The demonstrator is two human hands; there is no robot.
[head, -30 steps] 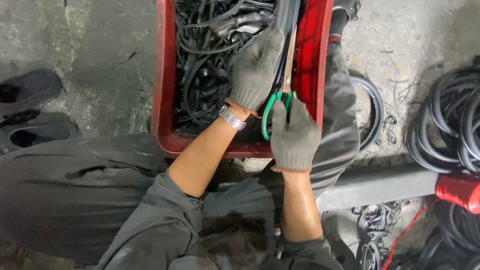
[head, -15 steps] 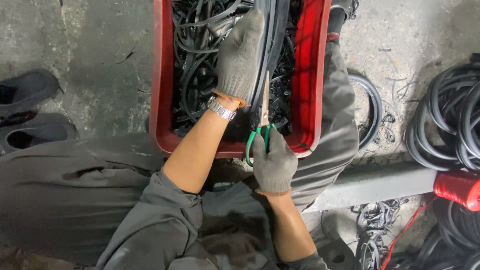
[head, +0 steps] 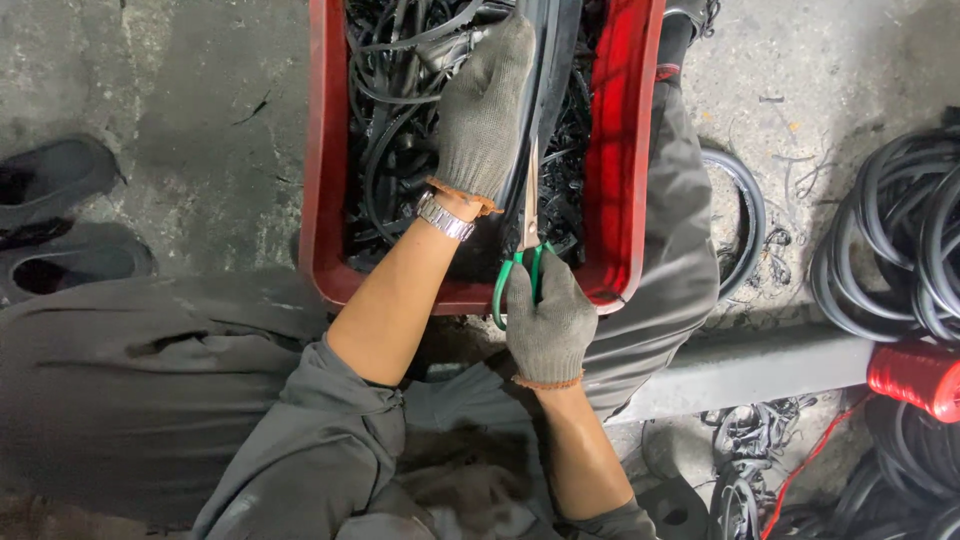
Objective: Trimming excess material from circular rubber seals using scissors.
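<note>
**Gloved hands cut a rubber strip over a red crate**

A grey concrete floor (head: 200, 120) fills the view, with the person's grey trouser legs on either side of a red plastic crate (head: 322, 150). The crate is full of tangled black rubber offcuts (head: 395, 140). Coils of black cable (head: 900, 240) lie on the floor to the right, near a spool of red string (head: 915, 378). Two dark shoes (head: 60, 215) sit at the left edge. The left hand (head: 482, 115), gloved, is closed around a long black rubber strip (head: 548, 60) above the crate. The right hand (head: 548, 325), also gloved, grips green-handled scissors (head: 528, 250), blades pointing up along the strip. A metal watch (head: 444, 217) circles the left wrist.
</note>
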